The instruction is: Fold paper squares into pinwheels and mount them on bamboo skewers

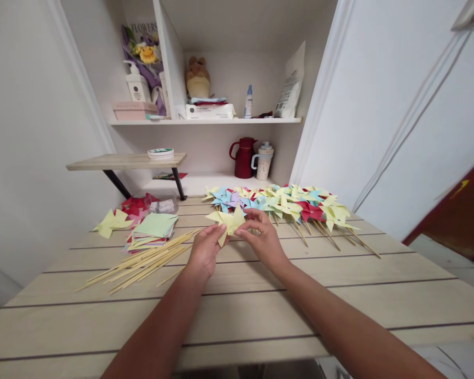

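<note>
Yellow pinwheel (229,220) | both hands | slatted wooden table (260,305) | white alcove shelves (205,121)

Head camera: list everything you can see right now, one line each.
yellow paper pinwheel: one, yellow, held in both hands
finished pinwheels: many, mixed colours, table far right
wooden skewers: a bundle, tan, table left
paper squares: a stack, pastel, behind skewers
table: one, pale wood
jug: one, dark red, lower shelf
cup: one, speckled, beside jug
left hand: on pinwheel
right hand: on pinwheel
</note>
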A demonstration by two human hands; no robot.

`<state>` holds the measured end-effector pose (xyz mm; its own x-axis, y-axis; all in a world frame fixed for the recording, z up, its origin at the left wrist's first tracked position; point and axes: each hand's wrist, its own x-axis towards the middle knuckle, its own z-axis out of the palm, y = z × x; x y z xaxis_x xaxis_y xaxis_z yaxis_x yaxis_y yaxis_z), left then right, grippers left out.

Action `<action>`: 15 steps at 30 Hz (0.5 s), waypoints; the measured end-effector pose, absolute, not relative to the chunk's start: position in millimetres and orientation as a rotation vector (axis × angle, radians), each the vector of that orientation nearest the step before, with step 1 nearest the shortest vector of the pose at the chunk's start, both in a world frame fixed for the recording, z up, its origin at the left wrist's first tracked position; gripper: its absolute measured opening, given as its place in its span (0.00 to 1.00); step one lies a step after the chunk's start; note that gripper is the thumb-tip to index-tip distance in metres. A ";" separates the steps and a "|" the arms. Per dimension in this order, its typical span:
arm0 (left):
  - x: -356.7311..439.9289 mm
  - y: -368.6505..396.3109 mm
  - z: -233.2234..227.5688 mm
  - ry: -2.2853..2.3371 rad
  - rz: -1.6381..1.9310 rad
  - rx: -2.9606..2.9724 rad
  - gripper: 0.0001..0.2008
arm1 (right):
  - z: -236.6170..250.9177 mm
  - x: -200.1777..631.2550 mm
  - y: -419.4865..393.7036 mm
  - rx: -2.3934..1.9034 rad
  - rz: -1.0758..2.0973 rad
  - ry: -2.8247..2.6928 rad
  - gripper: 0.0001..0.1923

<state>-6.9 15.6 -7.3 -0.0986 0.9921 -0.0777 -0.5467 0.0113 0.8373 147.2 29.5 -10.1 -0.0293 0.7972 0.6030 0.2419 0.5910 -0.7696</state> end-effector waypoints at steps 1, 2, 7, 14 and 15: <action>-6.7 15.6 -7.3 0.877 1.477 0.677 0.13 | -10.6 146.8 29.4 -0.911 0.555 -1.592 0.05; -6.5 15.4 -7.1 0.881 1.476 0.673 0.13 | -11.0 146.5 29.6 -0.925 0.548 -1.602 0.06; -4.4 13.6 -5.7 0.887 1.458 0.715 0.14 | -10.0 145.9 31.5 -0.963 0.511 -1.575 0.07; -1.9 11.8 -6.4 0.901 1.423 0.770 0.14 | -10.0 146.1 32.6 -0.996 0.474 -1.527 0.09; -1.4 11.6 -6.4 0.897 1.422 0.777 0.14 | -10.5 146.0 32.6 -0.999 0.470 -1.522 0.10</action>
